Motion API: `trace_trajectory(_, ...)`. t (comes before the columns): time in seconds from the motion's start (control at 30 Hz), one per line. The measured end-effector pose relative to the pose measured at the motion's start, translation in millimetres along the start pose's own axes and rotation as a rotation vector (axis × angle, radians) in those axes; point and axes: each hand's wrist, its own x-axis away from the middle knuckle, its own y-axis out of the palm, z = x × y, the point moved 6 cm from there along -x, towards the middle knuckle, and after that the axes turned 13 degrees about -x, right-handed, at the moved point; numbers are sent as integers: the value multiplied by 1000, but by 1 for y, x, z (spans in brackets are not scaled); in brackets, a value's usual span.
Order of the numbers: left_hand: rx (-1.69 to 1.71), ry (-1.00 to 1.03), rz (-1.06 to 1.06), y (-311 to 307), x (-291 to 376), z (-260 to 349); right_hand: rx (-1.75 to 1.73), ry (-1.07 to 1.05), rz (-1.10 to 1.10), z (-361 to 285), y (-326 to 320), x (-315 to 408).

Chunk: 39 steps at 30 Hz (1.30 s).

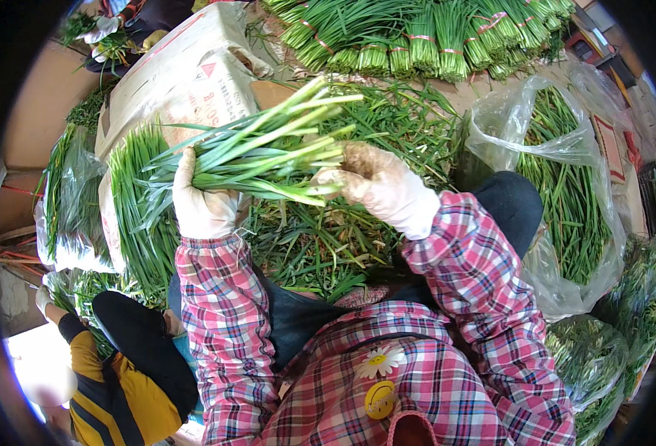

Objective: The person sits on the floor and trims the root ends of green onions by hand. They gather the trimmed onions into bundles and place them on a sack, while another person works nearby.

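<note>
My left hand (205, 209), in a pale glove, is closed around a loose bunch of Chinese chives (255, 148) above my lap. The pale stem ends fan out to the right, and the leaves trail left. At those stem ends is my right hand (389, 187), in a soiled glove, with thumb and fingers pinched on some lower stems. A neat heap of chives (138, 189) lies just left of my left hand, on a printed white woven sack (177, 72). Loose leaf trimmings (328, 245) cover the ground beneath both hands.
Tied chive bundles (417, 47) are stacked at the far side. On the right stands an open clear plastic bag (534, 148) of chives, with filled bags (584, 357) nearer me. A person in a yellow and dark top (132, 396) sits at lower left; another person's gloved hand (102, 29) holds greens at upper left.
</note>
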Motion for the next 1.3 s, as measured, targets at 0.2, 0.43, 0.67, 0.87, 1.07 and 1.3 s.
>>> trace_trajectory(0.2,18,-18,70,1,-1,1,-45,-238,69,-30,-15,22)
trace_trajectory(0.43,102,-66,70,-13,-2,3,557,-144,131,-9,-29,10)
trace_trajectory(0.67,-184,-87,230,-12,3,-3,319,-418,19,-7,-11,4)
trace_trajectory(0.87,-246,18,98,-12,0,5,196,-136,24,-6,-8,5)
trace_trajectory(1.07,87,-67,-30,16,1,-7,-187,-76,40,-5,6,6)
trace_trajectory(1.3,143,-189,147,24,7,-28,-159,0,98,12,2,-7)
